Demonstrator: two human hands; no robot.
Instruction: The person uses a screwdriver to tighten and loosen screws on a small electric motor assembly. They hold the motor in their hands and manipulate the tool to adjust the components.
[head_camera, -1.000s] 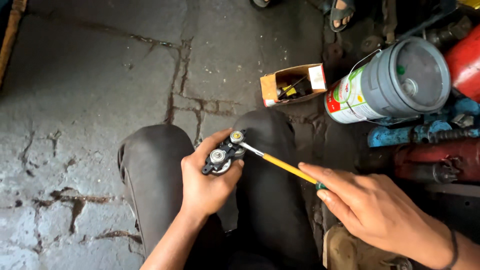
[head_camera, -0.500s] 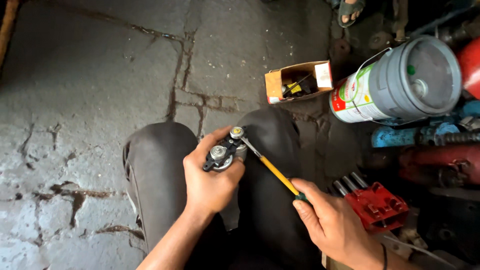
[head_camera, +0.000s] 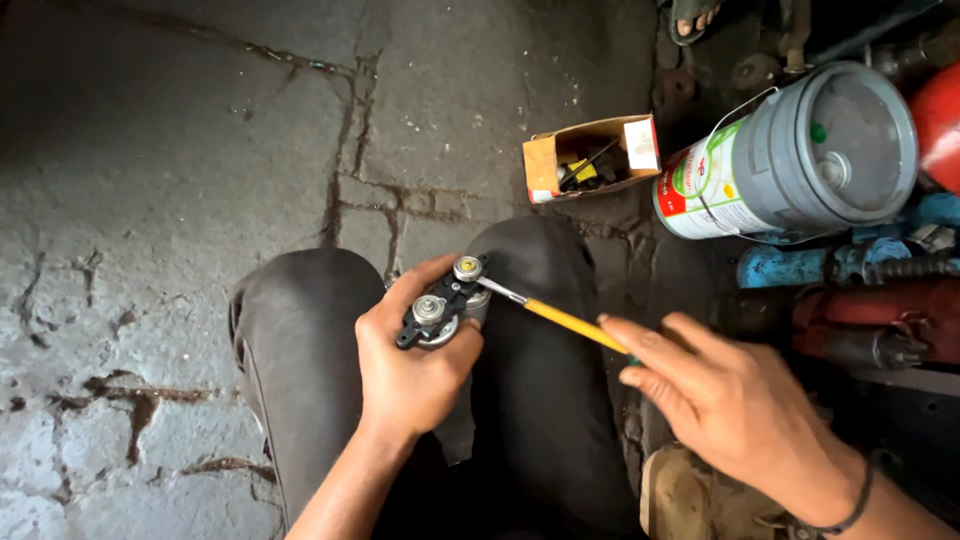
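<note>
Centre frame, over the knees: left hand closed around a small black metal part. Right hand pinches a yellow-handled screwdriver, tip against the part. Open cracked floor left; grey bucket and cardboard box crowd upper right.

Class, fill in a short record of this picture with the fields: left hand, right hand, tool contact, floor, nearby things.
left hand: left hand grips a small black metal part above the knees
right hand: right hand holds a yellow-handled screwdriver
tool contact: tip at the part's upper end
floor: cracked grey concrete floor
nearby things: open cardboard box, grey pail on its side
</note>
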